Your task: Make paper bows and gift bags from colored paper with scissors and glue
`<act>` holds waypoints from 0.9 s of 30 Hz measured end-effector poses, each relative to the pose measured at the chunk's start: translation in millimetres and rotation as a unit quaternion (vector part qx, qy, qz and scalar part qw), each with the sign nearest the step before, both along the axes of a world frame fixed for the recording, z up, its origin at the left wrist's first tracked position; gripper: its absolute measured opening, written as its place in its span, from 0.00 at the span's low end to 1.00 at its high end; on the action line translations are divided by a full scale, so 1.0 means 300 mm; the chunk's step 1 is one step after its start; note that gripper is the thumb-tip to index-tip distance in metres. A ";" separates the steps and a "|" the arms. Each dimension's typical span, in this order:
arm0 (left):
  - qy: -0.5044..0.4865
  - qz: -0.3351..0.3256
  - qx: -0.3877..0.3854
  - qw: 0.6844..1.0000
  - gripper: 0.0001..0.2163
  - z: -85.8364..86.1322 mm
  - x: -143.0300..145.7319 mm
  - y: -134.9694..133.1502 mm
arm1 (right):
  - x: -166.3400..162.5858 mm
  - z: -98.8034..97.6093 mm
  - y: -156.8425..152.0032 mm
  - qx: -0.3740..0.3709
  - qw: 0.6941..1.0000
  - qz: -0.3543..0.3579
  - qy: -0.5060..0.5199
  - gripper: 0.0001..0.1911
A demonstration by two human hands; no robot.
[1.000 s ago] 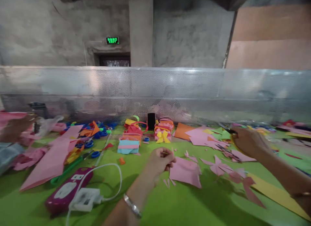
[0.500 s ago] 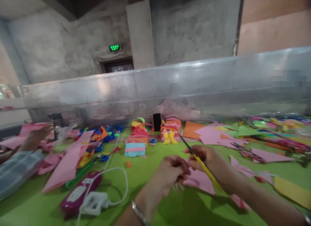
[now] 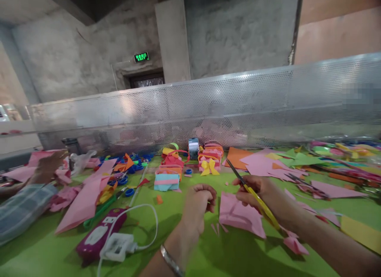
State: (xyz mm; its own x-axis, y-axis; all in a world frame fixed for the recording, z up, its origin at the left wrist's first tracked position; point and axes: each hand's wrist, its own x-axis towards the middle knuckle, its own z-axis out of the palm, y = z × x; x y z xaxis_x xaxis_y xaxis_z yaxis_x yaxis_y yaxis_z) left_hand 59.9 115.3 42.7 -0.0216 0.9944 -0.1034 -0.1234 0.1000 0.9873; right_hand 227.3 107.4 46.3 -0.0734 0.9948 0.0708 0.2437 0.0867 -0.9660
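My left hand [image 3: 200, 203] is over the green table with its fingers curled inward; whatever they may hold is hidden. My right hand [image 3: 262, 191] grips yellow-handled scissors [image 3: 263, 209], whose dark blades point away to the upper left. Between my hands lies a piece of pink paper [image 3: 239, 215], partly under the right hand. Thin pink paper strips [image 3: 217, 228] lie beside its left edge. A crumpled pink scrap [image 3: 294, 244] is below my right wrist.
Small paper bags, one with a yellow bow [image 3: 209, 167] and one light blue [image 3: 166, 182], stand ahead near a phone [image 3: 193, 148]. A purple power strip [image 3: 102, 235] with a white cable lies left. Another person's sleeve [image 3: 24, 211] reaches in. More scissors [image 3: 306, 184] lie right.
My left hand has drawn away from my right hand, leaving the pink paper more exposed. The right hand with the scissors has shifted slightly right. The phone's screen has lit up.
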 end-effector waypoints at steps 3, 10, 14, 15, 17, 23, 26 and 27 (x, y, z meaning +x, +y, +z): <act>0.009 0.003 -0.004 1.000 0.08 0.002 -0.007 0.002 | -0.001 0.001 -0.002 -0.001 1.000 -0.003 0.011 0.18; 0.026 -0.019 -0.033 0.999 0.08 0.001 -0.002 0.000 | -0.008 0.001 0.001 0.010 1.000 0.010 0.025 0.17; 0.042 -0.029 -0.046 0.998 0.09 0.012 -0.003 -0.005 | -0.002 -0.002 0.003 0.008 1.000 -0.005 0.018 0.18; 0.049 -0.030 -0.049 0.997 0.10 0.015 -0.004 -0.006 | -0.001 -0.002 0.003 0.009 1.000 -0.007 0.017 0.18; 0.066 -0.024 -0.051 0.996 0.10 0.019 -0.005 -0.006 | 0.000 -0.001 0.003 0.014 1.000 -0.008 0.021 0.18; 0.065 -0.023 -0.050 0.996 0.09 0.010 -0.007 0.001 | 0.000 -0.010 0.010 -0.001 0.999 -0.024 0.027 0.18; 0.054 -0.026 -0.045 0.997 0.09 0.002 -0.011 0.007 | 0.004 -0.018 0.011 0.005 0.999 -0.035 0.028 0.17; 0.052 -0.024 -0.043 0.997 0.09 0.002 -0.012 0.008 | 0.005 -0.020 0.011 0.009 0.999 -0.035 0.028 0.17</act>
State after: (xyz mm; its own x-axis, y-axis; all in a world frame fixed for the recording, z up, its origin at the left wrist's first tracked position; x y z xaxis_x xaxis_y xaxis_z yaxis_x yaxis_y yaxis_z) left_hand 56.2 117.6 43.1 0.0115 0.9820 -0.1886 -0.0128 0.1888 0.9819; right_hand 229.0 110.7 40.3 0.0015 0.9958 0.0913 0.1960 0.0892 -0.9765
